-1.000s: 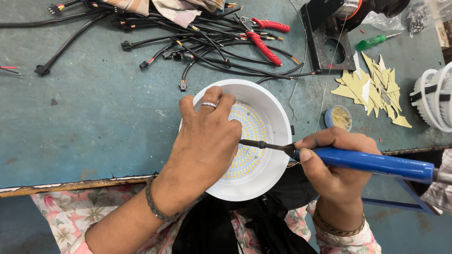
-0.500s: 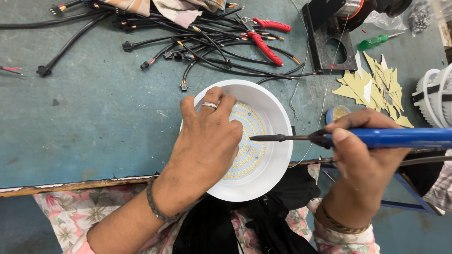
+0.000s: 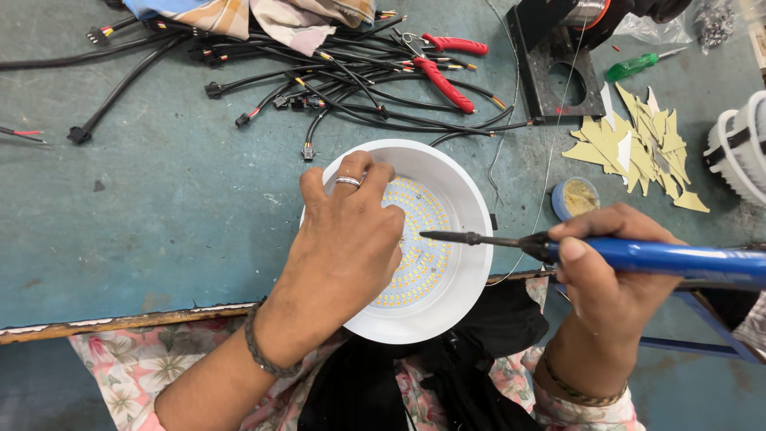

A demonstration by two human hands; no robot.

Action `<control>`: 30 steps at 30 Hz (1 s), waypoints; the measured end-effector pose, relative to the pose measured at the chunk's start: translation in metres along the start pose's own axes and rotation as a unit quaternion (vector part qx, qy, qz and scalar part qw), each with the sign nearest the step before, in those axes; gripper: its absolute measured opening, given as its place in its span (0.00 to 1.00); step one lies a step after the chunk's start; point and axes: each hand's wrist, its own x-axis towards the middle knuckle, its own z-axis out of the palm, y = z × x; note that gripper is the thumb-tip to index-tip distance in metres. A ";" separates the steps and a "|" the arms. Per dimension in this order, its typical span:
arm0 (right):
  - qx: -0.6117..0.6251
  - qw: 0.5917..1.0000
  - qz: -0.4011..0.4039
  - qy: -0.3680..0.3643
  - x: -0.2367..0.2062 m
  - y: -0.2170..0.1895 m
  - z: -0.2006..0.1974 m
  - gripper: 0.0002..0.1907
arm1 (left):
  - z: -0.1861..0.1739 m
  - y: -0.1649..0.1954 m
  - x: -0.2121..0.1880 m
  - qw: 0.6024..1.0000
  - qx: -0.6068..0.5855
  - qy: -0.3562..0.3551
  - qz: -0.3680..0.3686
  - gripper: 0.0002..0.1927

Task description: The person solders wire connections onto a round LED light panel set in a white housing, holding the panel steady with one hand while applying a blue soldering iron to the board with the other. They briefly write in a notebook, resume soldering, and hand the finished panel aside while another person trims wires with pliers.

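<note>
A round white lamp housing lies at the table's near edge, its disc of small yellow LEDs facing up. My left hand, with a ring on one finger, rests over the left half of the housing and holds it steady. My right hand grips a blue-handled soldering iron. Its dark tip points left and sits over the LED disc, close to my left fingertips. A thin solder wire runs from the far stand down toward the housing.
Black cables with connectors and red-handled pliers lie at the back. A black metal stand, a green screwdriver, yellow paper scraps, a small flux tin and a white ribbed part sit right.
My right hand has lifted and levelled the soldering iron, bringing its tip from the housing's right rim inward over the LED disc. My left hand stays on the housing.
</note>
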 end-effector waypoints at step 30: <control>0.091 0.976 -0.120 0.157 -0.031 0.155 -0.029 0.21 | 0.024 0.040 0.038 0.999 0.003 -0.038 -0.007 0.07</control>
